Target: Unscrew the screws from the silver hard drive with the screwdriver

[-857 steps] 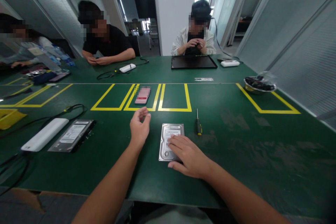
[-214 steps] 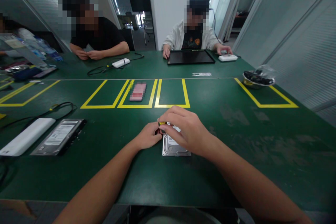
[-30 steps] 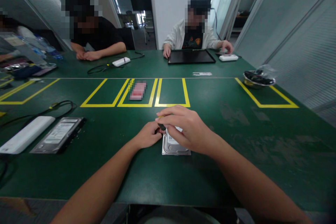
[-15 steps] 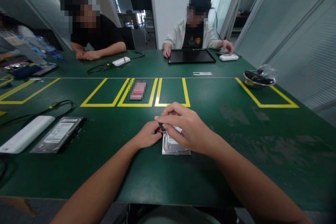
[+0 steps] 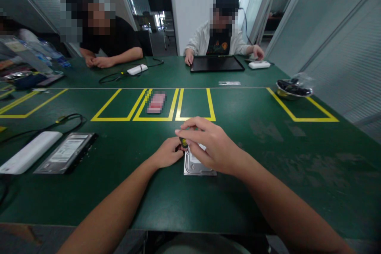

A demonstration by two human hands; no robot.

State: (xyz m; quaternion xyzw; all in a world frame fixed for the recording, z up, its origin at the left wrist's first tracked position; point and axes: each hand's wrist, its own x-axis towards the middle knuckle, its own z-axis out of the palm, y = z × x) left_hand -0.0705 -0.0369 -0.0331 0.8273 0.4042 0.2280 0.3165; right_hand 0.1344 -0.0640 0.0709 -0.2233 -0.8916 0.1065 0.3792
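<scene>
A silver hard drive (image 5: 192, 168) lies flat on the green table in front of me, its right part covered by my right hand (image 5: 212, 145). Between that hand's thumb and fingers is a small screwdriver (image 5: 183, 142), of which only the black and yellow handle shows, above the drive's far left corner. The screwdriver's tip is hidden. My left hand (image 5: 168, 152) rests on the table at the drive's left side. Its fingers are closed right under the handle, and what they pinch cannot be made out.
To the left lie another hard drive (image 5: 67, 152), a white power bank (image 5: 31, 152) and a black cable (image 5: 76, 116). Beyond, yellow tape marks areas around a pink object (image 5: 156, 102). A bowl of black items (image 5: 294, 88) stands right. Two people sit opposite, one touching a black panel (image 5: 217, 64).
The screwdriver handle has turned slightly in my right hand, showing more of its yellow part. My left hand and the hard drive have stayed in place.
</scene>
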